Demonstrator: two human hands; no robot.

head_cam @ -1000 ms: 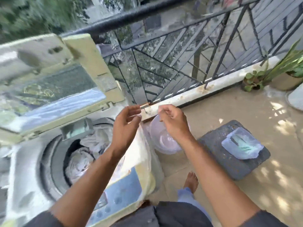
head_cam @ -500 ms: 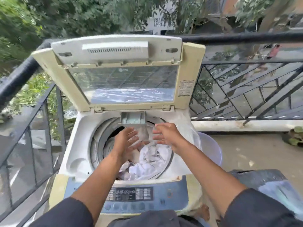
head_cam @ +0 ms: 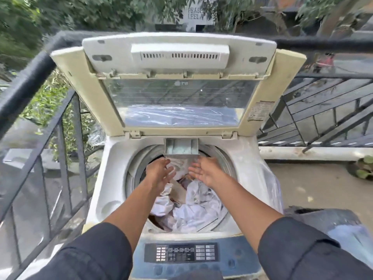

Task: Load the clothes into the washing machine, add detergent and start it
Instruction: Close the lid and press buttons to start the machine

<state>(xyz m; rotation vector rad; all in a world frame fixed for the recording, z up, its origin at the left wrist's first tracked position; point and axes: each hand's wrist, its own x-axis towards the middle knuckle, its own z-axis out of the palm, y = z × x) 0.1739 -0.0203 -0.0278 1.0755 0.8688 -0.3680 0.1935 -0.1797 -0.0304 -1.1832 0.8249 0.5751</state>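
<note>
Stood at the detergent step. Both left hand and right hand spread, fingers straight, gripping nothing, over clothes inside the washing machine drum, just below the pulled-out detergent drawer at the back rim. Drawer perhaps filled already; called next for pushing it in.

Clothes lie in the washing machine, railing behind.

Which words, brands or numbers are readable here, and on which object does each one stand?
"PRAB..." over "LEELA", partly cut off: sign beyond the railing.
"LG" logo, seen upside down: washing machine lid.
Sticker on the lid frame: too small.
Control panel labels: too blurred.
</note>
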